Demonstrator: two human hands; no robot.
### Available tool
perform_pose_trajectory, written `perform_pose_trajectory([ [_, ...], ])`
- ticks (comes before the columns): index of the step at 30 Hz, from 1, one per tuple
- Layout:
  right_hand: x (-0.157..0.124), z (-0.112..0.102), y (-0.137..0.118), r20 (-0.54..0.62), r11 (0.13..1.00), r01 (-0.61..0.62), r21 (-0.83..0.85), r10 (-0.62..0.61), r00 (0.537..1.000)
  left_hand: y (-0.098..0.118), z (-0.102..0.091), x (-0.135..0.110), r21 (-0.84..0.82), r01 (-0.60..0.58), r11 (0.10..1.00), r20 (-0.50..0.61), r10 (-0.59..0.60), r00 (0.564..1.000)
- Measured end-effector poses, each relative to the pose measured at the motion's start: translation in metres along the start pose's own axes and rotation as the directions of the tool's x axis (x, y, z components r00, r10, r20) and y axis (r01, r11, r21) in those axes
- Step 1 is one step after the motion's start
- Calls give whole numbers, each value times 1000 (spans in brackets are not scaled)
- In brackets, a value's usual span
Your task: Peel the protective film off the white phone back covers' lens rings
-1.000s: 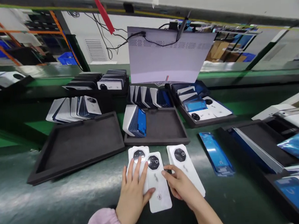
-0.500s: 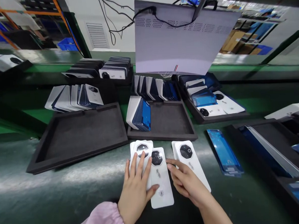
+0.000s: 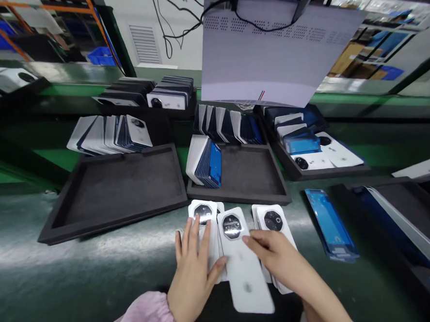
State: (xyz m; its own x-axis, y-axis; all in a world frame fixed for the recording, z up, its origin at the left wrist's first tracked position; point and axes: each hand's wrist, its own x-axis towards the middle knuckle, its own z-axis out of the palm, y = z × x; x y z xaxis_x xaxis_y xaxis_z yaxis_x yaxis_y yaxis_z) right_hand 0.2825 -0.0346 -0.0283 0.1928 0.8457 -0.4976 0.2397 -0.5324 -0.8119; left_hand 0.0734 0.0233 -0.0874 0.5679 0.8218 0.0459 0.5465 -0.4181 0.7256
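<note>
Three groups of white phone back covers with round black camera rings lie on the dark green belt in front of me. My left hand lies flat with spread fingers on the left stack. A single middle cover sits tilted between my hands, its lower end raised toward me; my left thumb touches its left edge. My right hand rests with curled fingers on the right stack, fingertips against the middle cover's right edge.
A large black foam tray stands at the left; a smaller tray holds a leaning row of covers. More trays of covers sit behind. A blue film piece lies at the right. A grey monitor back hangs above.
The middle cover has slid toward me and to the right, its near end lifting. Both hands stay on their stacks. The camera has tipped slightly downward.
</note>
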Motion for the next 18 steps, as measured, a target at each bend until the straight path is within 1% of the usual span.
perform_pose_trajectory([
  [1,-6,-4,-6,-32,999,26,-22,-27,999,4,-6,2,-70,36,997,-9,-37,999],
  [3,-18,-8,-15,-39,997,58,-41,-59,997,15,-20,5,-227,100,969,1,-102,995],
  [5,-26,-5,-20,4,997,78,-23,-78,997,27,-31,6,-383,158,910,59,-147,987],
  [7,-29,2,-21,51,995,95,40,-97,994,35,-36,2,-491,242,836,130,-205,970],
  [8,-29,6,-19,63,992,99,73,-103,993,38,-37,-2,-549,291,784,150,-250,956],
  [9,-28,9,-17,72,989,100,107,-108,992,38,-35,-6,-615,340,711,157,-312,937],
  [10,-27,11,-15,75,986,95,136,-106,992,38,-33,-11,-693,382,611,151,-395,906],
  [12,-26,14,-13,86,984,77,164,-92,992,35,-30,-17,-798,419,434,145,-536,832],
  [13,-26,14,-13,88,983,63,174,-79,993,34,-29,-18,-821,423,383,152,-568,809],
  [14,-27,15,-14,83,982,47,182,-63,995,34,-30,-17,-825,426,371,167,-560,811],
  [15,-28,16,-16,71,981,28,190,-43,997,34,-32,-14,-823,422,379,187,-521,833],
  [17,-30,18,-23,42,974,-4,225,-6,999,37,-39,-4,-818,392,421,238,-373,897],
  [18,-31,19,-26,32,967,-19,253,11,999,39,-43,1,-819,374,434,244,-326,913],
])
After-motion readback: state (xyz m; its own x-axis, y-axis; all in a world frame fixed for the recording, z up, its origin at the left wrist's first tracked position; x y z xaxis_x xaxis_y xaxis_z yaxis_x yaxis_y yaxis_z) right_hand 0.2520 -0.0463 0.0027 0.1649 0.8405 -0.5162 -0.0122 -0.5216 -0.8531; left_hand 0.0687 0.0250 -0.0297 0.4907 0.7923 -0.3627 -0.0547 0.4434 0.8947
